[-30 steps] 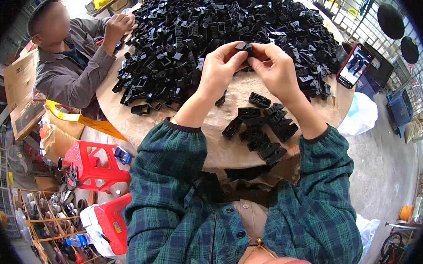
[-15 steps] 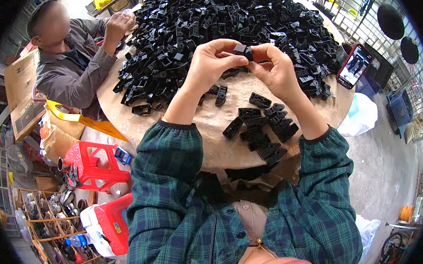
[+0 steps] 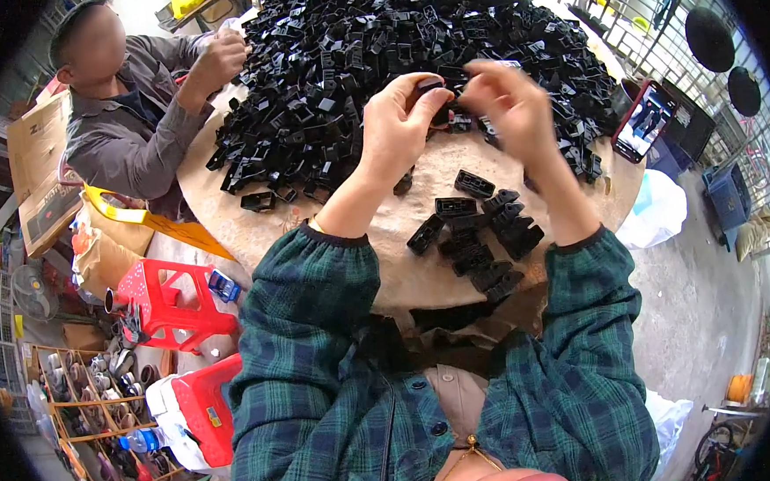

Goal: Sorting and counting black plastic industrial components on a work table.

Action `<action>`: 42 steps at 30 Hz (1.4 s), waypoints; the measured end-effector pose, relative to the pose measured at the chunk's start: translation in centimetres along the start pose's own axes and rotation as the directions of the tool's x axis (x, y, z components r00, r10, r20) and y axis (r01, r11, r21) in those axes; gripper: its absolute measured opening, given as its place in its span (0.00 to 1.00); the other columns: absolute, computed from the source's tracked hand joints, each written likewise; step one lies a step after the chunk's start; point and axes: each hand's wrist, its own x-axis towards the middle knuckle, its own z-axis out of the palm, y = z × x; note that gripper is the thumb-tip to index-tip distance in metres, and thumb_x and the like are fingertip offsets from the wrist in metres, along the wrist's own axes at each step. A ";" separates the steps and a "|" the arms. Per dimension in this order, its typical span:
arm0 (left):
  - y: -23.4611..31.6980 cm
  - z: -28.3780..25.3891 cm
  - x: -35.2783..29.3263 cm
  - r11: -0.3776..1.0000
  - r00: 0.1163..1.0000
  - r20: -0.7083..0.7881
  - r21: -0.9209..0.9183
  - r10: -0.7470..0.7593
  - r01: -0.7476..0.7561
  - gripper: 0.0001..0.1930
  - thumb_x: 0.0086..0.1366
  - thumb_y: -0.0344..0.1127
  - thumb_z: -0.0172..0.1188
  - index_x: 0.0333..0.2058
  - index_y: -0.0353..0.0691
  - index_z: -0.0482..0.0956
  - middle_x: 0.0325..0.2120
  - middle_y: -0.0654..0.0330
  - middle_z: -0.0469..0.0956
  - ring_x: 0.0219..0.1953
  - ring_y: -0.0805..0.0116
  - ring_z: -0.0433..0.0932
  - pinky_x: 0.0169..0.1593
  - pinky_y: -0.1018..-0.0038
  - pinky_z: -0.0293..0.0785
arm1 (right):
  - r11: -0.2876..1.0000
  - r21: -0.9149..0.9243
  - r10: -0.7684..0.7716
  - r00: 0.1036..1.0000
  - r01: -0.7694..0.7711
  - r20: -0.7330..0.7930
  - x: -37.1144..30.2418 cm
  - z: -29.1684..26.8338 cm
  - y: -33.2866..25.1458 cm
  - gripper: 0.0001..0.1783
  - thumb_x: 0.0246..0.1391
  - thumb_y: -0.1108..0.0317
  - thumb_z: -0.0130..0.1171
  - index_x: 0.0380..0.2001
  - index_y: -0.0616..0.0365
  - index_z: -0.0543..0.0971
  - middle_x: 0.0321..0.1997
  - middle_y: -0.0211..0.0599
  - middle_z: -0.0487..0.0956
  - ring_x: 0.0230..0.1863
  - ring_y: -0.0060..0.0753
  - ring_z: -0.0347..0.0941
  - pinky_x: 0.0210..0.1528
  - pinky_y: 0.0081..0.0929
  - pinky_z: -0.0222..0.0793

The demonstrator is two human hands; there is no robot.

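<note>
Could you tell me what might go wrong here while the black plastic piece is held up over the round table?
1. The left hand pinches a small black plastic piece above the big heap; if it slips, it would probably vanish among look-alikes.
2. The small sorted group lies near the table edge by the person's body, so a sleeve could sweep pieces off.
3. The phone rests at the rim, beside spreading parts, and the right hand could knock it.

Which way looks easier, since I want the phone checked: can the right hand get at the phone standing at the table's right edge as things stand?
Probably yes. The right hand is raised just left of the phone; only loose black plastic parts lie between, low on the table, with nothing tall blocking.
</note>
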 end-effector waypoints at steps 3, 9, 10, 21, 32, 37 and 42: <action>1.5 0.9 0.0 0.898 0.943 0.320 0.383 0.091 -0.217 0.11 0.54 0.29 0.60 0.37 0.33 0.76 0.27 0.54 0.79 0.26 0.74 0.76 0.31 0.77 0.72 | 0.893 -0.354 0.194 0.946 -0.279 -0.258 3.1 -5.4 4.5 0.15 0.51 0.62 0.58 0.39 0.61 0.77 0.31 0.38 0.79 0.30 0.22 0.75 0.30 0.19 0.70; 0.2 1.0 -2.0 0.798 0.574 0.818 0.322 0.036 -0.509 0.19 0.47 0.42 0.65 0.34 0.34 0.78 0.30 0.50 0.76 0.35 0.53 0.75 0.40 0.66 0.71 | 0.398 -0.825 0.609 0.788 -0.401 -0.089 6.5 -5.8 10.5 0.35 0.41 0.32 0.52 0.34 0.55 0.79 0.37 0.44 0.79 0.42 0.40 0.75 0.44 0.34 0.68; 0.6 0.6 -1.9 0.798 0.581 0.813 0.330 0.031 -0.504 0.19 0.47 0.42 0.65 0.34 0.34 0.78 0.30 0.50 0.76 0.35 0.53 0.75 0.40 0.66 0.71 | 0.413 -0.808 0.640 0.765 -0.420 -0.071 6.5 -5.1 10.5 0.30 0.39 0.38 0.57 0.35 0.53 0.80 0.38 0.42 0.79 0.43 0.38 0.75 0.45 0.32 0.68; 0.3 -1.7 -0.9 0.296 0.767 0.480 0.875 -0.426 -0.383 0.15 0.49 0.36 0.64 0.32 0.31 0.75 0.26 0.46 0.77 0.33 0.52 0.77 0.38 0.65 0.72 | 0.873 -0.238 0.382 0.901 -0.425 -0.207 4.8 -6.4 11.3 0.18 0.47 0.62 0.60 0.42 0.57 0.77 0.31 0.33 0.77 0.30 0.22 0.74 0.33 0.17 0.71; -0.6 -2.0 1.4 0.847 0.928 0.179 -0.380 -0.326 0.371 0.13 0.63 0.26 0.46 0.47 0.35 0.69 0.35 0.54 0.75 0.33 0.64 0.78 0.38 0.72 0.80 | 0.755 0.499 0.276 0.896 -0.425 0.347 0.1 -0.1 -0.1 0.19 0.49 0.78 0.56 0.47 0.65 0.72 0.39 0.39 0.77 0.37 0.23 0.75 0.40 0.19 0.73; -1.2 -2.5 1.9 0.733 0.871 0.267 -0.470 -0.413 0.492 0.12 0.63 0.27 0.48 0.46 0.34 0.69 0.30 0.56 0.75 0.32 0.67 0.78 0.29 0.78 0.77 | 0.881 0.404 0.153 0.956 -0.247 0.251 -0.9 0.4 -0.7 0.17 0.49 0.71 0.59 0.43 0.64 0.74 0.40 0.37 0.77 0.37 0.23 0.74 0.38 0.18 0.72; -2.1 -4.0 2.0 0.622 0.766 0.520 -0.469 -0.379 0.626 0.07 0.61 0.25 0.50 0.38 0.34 0.72 0.30 0.56 0.75 0.30 0.68 0.78 0.28 0.79 0.77 | 0.962 0.248 -0.182 0.947 0.116 0.263 0.0 -0.3 -0.4 0.15 0.47 0.65 0.60 0.39 0.57 0.77 0.40 0.34 0.76 0.44 0.27 0.71 0.39 0.22 0.71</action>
